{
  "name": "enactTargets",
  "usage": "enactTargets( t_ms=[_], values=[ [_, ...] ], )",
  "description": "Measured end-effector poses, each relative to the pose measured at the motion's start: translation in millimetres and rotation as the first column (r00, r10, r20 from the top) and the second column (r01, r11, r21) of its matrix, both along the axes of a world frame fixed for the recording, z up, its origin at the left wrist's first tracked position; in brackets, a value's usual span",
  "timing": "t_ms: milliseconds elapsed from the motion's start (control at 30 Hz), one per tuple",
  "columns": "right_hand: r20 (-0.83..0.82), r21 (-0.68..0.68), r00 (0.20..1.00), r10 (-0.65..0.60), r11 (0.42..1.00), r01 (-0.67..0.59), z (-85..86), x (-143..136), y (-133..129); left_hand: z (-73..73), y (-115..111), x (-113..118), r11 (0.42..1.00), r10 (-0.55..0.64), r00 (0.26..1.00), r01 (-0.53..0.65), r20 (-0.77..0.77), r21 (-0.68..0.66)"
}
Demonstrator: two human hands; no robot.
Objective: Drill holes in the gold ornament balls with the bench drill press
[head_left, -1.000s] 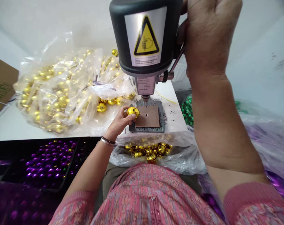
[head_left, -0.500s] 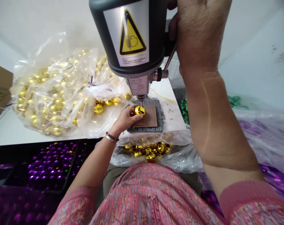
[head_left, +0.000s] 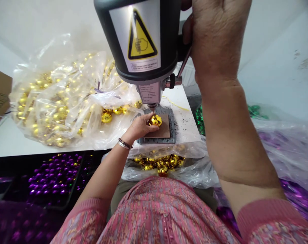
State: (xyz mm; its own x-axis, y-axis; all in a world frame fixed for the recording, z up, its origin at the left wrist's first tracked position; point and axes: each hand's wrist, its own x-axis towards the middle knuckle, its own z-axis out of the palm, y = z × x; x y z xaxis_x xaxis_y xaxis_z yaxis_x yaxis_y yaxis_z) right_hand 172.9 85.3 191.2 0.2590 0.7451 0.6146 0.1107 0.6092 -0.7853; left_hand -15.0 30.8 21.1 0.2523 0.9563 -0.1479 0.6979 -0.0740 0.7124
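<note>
A shiny gold faceted ball (head_left: 155,120) is pinched between the thumb and fingers of my left hand (head_left: 141,127). It is over the brown board (head_left: 164,130) on the drill press's grey base plate (head_left: 172,125), directly under the drill bit (head_left: 153,109). The bit's tip meets or nearly meets the top of the ball. My right hand (head_left: 217,37) is raised at the upper right, its fingers curled around the dark lever handle (head_left: 182,45) of the black drill press (head_left: 169,30). The wrist and forearm hide part of that grip.
A big clear plastic bag (head_left: 52,105) of gold balls spreads across the white table (head_left: 42,149) on the left. Another bag (head_left: 194,169) with gold balls lies at my lap. Purple balls (head_left: 54,179) fill a dark tray at lower left. Dark shavings surround the base plate.
My left hand has moved the gold ball slightly right and toward me, from beside the bit to beneath it. My right hand stays on the lever.
</note>
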Motion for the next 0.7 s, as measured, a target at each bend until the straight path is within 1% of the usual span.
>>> enactTargets(
  t_ms=[67, 100, 167, 233, 267, 367, 400, 467, 567, 700],
  values=[
    [0.026, 0.011, 0.998, -0.062, 0.998, 0.061, -1.0, 0, -1, 0.1, -1, 1, 1.000, 0.004, 1.000, -0.004, 0.019, -0.021],
    [0.034, 0.035, 0.997, -0.072, 0.997, 0.071, -1.9, 0, -4, -0.4, -1, 1, 1.000, 0.009, 1.000, -0.009, 0.026, -0.022],
    [0.041, 0.112, 0.998, -0.037, 0.993, 0.032, -5.8, -1, -15, -2.1, -2, 1, 1.000, 0.024, 0.999, -0.024, 0.035, -0.016],
    [0.056, 0.179, 0.998, -0.005, 0.984, -0.005, -13.3, 0, -33, -4.0, -3, 1, 0.999, 0.032, 0.998, -0.031, 0.059, -0.016],
    [0.089, 0.191, 0.996, 0.004, 0.981, -0.021, -18.4, 0, -44, -4.7, -3, 1, 0.999, 0.028, 0.997, -0.026, 0.077, -0.019],
    [0.141, 0.172, 0.990, -0.019, 0.985, -0.006, -38.0, 4, -75, -5.7, -3, 0, 1.000, -0.002, 0.991, 0.005, 0.132, -0.026],
    [0.165, 0.141, 0.986, -0.034, 0.990, 0.010, -45.0, 6, -83, -5.6, -3, 0, 1.000, -0.008, 0.990, 0.012, 0.143, -0.027],
    [0.225, 0.122, 0.973, -0.058, 0.992, 0.031, -57.5, 8, -95, -5.1, -4, 0, 1.000, -0.007, 0.989, 0.011, 0.148, -0.025],
    [0.297, 0.118, 0.950, -0.093, 0.991, 0.060, -69.1, 8, -102, -4.5, -4, 0, 1.000, -0.003, 0.990, 0.005, 0.138, -0.015],
    [0.331, 0.141, 0.931, -0.153, 0.984, 0.112, -72.1, 6, -104, -5.2, -4, 0, 1.000, -0.013, 0.988, 0.013, 0.154, -0.001]
  ],
)
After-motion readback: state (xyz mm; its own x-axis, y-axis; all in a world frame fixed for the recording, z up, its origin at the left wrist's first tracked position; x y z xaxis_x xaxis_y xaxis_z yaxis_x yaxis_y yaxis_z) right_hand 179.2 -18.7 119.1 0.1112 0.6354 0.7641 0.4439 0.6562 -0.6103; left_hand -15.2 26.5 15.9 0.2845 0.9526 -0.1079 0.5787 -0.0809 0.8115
